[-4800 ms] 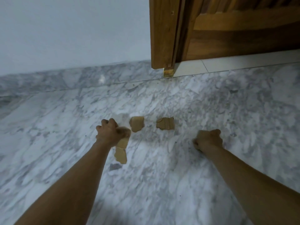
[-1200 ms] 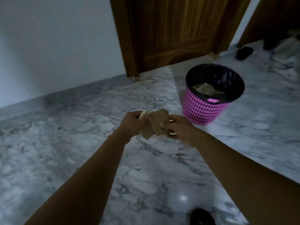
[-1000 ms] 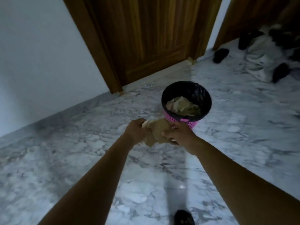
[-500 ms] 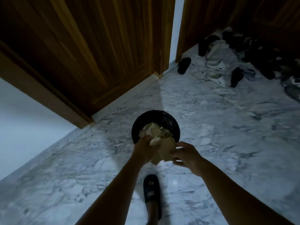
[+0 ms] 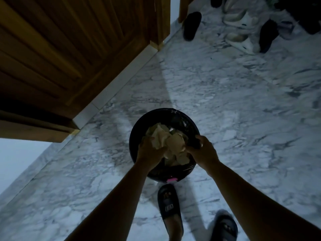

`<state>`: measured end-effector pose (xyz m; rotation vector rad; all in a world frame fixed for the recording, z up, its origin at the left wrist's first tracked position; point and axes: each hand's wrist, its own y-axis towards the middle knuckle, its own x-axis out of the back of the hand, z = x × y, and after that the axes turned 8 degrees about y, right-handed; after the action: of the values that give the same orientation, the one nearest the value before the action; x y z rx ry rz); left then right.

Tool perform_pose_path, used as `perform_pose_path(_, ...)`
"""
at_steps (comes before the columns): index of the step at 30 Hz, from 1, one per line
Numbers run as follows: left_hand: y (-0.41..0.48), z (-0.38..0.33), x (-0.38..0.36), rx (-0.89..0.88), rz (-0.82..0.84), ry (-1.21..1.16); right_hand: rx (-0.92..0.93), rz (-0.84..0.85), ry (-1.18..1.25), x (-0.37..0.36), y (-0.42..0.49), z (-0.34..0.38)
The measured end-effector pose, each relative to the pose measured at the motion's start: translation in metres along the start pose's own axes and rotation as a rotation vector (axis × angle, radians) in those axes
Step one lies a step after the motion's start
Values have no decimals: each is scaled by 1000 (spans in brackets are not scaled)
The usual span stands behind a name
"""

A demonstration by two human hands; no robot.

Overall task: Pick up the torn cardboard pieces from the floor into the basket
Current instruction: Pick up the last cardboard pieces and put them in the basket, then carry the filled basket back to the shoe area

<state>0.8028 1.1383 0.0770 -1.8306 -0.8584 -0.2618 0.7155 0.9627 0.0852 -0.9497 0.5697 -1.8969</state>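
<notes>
— How do the arms stand?
— Both forearms reach forward and down, and the hands meet over the basket (image 5: 173,112).
— And the left hand (image 5: 149,151)?
— Back upward, fingers curled round the torn cardboard pieces (image 5: 173,145).
— The right hand (image 5: 202,150)?
— It grips the same bundle from the opposite side, fingers bent downward (their tips are hidden).
— Where are the pieces?
— Between both hands, directly above the black-lined opening. I cannot separate held pieces from those lying inside. The basket stands on the marble floor (image 5: 225,101), just ahead of a slipper (image 5: 169,206).
</notes>
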Motion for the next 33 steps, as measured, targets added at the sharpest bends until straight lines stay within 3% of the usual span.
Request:
perform_pose_path(3,23,21,3,106,18,-4,-61,-46,-7,4,25,-13)
perform_pose_path(9,64,51,12,288,-104,-20,-160,-8,-52,-3,70,-31)
perform_pose_path(12,82,68,8,365,-60,-72,-197,-3,-60,-14,89,-43)
perform_pose_path(19,82,61,-6,376,-39,-18,-295,-162,34,-15,94,-72)
perform_pose_path(26,40,-31,11,227,118,76,-318,-354,59,87,17,-70)
perform_pose_path(33,-79,-201,-24,29,213,202,-386,-546,230,245,-113,-91)
